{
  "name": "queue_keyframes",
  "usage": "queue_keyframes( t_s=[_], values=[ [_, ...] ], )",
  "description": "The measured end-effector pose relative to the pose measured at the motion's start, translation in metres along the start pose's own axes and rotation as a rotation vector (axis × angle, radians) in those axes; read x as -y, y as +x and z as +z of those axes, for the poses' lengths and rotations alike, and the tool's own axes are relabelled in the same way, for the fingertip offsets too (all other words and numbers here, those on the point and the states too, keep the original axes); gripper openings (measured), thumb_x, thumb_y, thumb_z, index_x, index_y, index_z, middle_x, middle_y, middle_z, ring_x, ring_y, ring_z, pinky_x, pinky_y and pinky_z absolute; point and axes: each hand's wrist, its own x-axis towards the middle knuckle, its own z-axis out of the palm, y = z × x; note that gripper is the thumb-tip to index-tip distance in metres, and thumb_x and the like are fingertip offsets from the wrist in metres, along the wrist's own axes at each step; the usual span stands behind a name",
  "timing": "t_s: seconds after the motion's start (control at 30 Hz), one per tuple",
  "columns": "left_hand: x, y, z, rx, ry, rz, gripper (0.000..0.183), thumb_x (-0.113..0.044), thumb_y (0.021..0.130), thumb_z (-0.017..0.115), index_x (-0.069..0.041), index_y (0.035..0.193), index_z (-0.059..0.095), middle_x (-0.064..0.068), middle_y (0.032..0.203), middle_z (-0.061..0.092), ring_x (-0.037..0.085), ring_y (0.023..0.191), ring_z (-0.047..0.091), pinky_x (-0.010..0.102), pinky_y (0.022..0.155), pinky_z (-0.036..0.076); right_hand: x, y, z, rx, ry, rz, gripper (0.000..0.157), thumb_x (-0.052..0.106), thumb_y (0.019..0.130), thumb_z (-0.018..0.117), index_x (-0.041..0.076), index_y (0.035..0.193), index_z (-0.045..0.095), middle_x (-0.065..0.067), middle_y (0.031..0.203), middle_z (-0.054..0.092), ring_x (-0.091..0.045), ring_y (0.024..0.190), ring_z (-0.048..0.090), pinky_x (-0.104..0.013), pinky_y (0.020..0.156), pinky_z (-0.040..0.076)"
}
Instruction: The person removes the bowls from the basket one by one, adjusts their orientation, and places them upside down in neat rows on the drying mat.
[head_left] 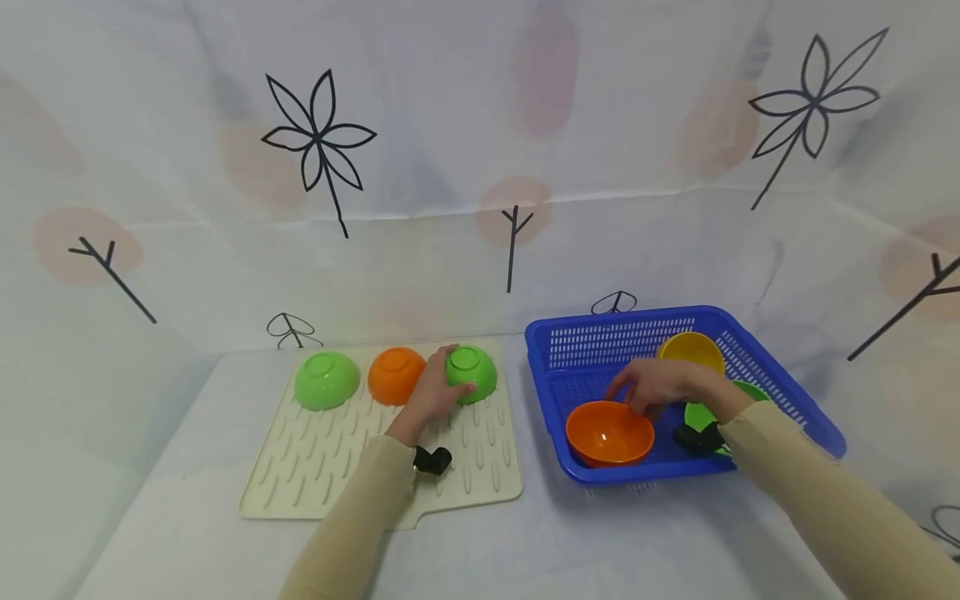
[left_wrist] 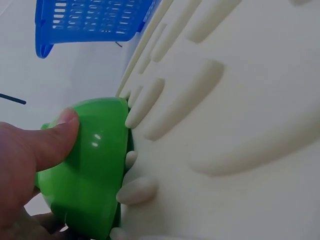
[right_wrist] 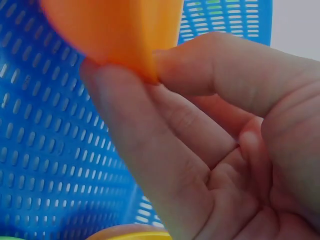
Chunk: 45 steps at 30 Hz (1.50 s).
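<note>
My left hand (head_left: 441, 387) holds an upside-down green bowl (head_left: 476, 375) at the back right of the cream drying mat (head_left: 352, 467). In the left wrist view the thumb lies on that bowl's side, and its rim is down on the ridges. Inside the blue basket (head_left: 551, 417), my right hand (head_left: 652, 385) pinches the rim of an orange bowl (head_left: 610, 433), which faces up at the front left. The right wrist view shows thumb and fingers on either side of the orange rim (right_wrist: 145, 70).
Upside down on the mat's back edge are another green bowl (head_left: 326, 381) and an orange bowl (head_left: 392, 377). A yellow bowl (head_left: 693, 350) and a green bowl (head_left: 697, 415) are in the basket's right part, partly behind my right arm. A patterned cloth (head_left: 420, 267) hangs behind.
</note>
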Motion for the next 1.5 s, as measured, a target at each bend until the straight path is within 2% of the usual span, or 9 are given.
queue_keyframes(
  t_s=[0.23, 0.47, 0.73, 0.9, 1.03, 1.2, 1.4, 1.5],
  values=[
    [-0.001, -0.002, 0.005, -0.045, 0.009, 0.021, 0.078, -0.018, 0.09, 0.076, -0.01, 0.154, 0.033, 0.016, 0.155, 0.035, 0.034, 0.138, 0.039, 0.051, 0.114, 0.032, 0.0, -0.011, -0.005, -0.074, 0.008, -0.057, 0.041, -0.004, 0.081, 0.068, -0.002, 0.123, 0.066, -0.011, 0.102, 0.07, -0.024, 0.086, 0.067, -0.039, 0.074, 0.061],
    [-0.003, -0.002, 0.007, -0.067, 0.052, 0.028, 0.079, -0.019, 0.09, 0.076, -0.008, 0.154, 0.032, 0.018, 0.155, 0.033, 0.036, 0.137, 0.039, 0.051, 0.113, 0.033, 0.001, -0.028, -0.013, -0.184, 0.087, -0.112, 0.045, 0.001, 0.087, 0.066, -0.008, 0.13, 0.06, -0.017, 0.111, 0.07, -0.025, 0.087, 0.07, -0.039, 0.076, 0.06],
    [-0.006, -0.005, 0.006, -0.076, 0.045, 0.055, 0.079, -0.018, 0.09, 0.076, -0.007, 0.154, 0.031, 0.017, 0.156, 0.034, 0.035, 0.141, 0.035, 0.051, 0.115, 0.03, 0.002, -0.045, -0.012, -0.326, 0.115, -0.162, 0.047, 0.008, 0.09, 0.065, -0.005, 0.135, 0.058, -0.022, 0.123, 0.065, -0.027, 0.099, 0.069, -0.045, 0.083, 0.058],
    [-0.007, -0.006, 0.003, -0.095, 0.046, 0.063, 0.079, -0.019, 0.089, 0.077, -0.008, 0.154, 0.033, 0.016, 0.155, 0.036, 0.034, 0.14, 0.036, 0.05, 0.115, 0.031, 0.009, -0.053, -0.006, -0.404, 0.138, -0.179, 0.047, 0.01, 0.092, 0.064, -0.002, 0.137, 0.057, -0.02, 0.121, 0.066, -0.027, 0.097, 0.069, -0.041, 0.082, 0.059],
    [-0.01, -0.01, -0.002, -0.119, 0.01, 0.075, 0.078, -0.019, 0.088, 0.078, -0.008, 0.153, 0.036, 0.015, 0.154, 0.039, 0.033, 0.14, 0.037, 0.05, 0.114, 0.032, 0.018, -0.058, 0.0, -0.456, 0.158, -0.167, 0.047, 0.012, 0.093, 0.064, 0.001, 0.138, 0.057, -0.021, 0.121, 0.066, -0.024, 0.094, 0.069, -0.036, 0.079, 0.06],
    [-0.019, -0.022, -0.016, -0.101, -0.061, 0.133, 0.073, -0.02, 0.091, 0.075, -0.009, 0.152, 0.038, 0.017, 0.153, 0.039, 0.036, 0.14, 0.036, 0.054, 0.113, 0.032, 0.034, -0.063, 0.011, -0.515, 0.156, -0.135, 0.047, 0.016, 0.094, 0.066, 0.005, 0.139, 0.058, -0.023, 0.123, 0.065, -0.024, 0.088, 0.068, -0.03, 0.07, 0.059],
    [-0.033, -0.048, -0.032, -0.027, -0.095, 0.235, 0.07, -0.02, 0.09, 0.075, -0.01, 0.15, 0.042, 0.016, 0.151, 0.044, 0.033, 0.138, 0.041, 0.053, 0.113, 0.033, 0.053, -0.065, 0.026, -0.554, 0.166, -0.203, 0.045, 0.015, 0.094, 0.067, 0.002, 0.136, 0.06, -0.022, 0.118, 0.067, -0.029, 0.097, 0.07, -0.034, 0.074, 0.06],
    [-0.041, -0.064, -0.036, 0.035, -0.093, 0.3, 0.072, -0.021, 0.088, 0.077, -0.01, 0.15, 0.043, 0.012, 0.15, 0.046, 0.029, 0.137, 0.043, 0.052, 0.112, 0.035, 0.062, -0.065, 0.035, -0.555, 0.196, -0.219, 0.043, 0.013, 0.093, 0.068, 0.003, 0.134, 0.062, -0.02, 0.116, 0.068, -0.027, 0.093, 0.071, -0.035, 0.073, 0.061]
  ],
)
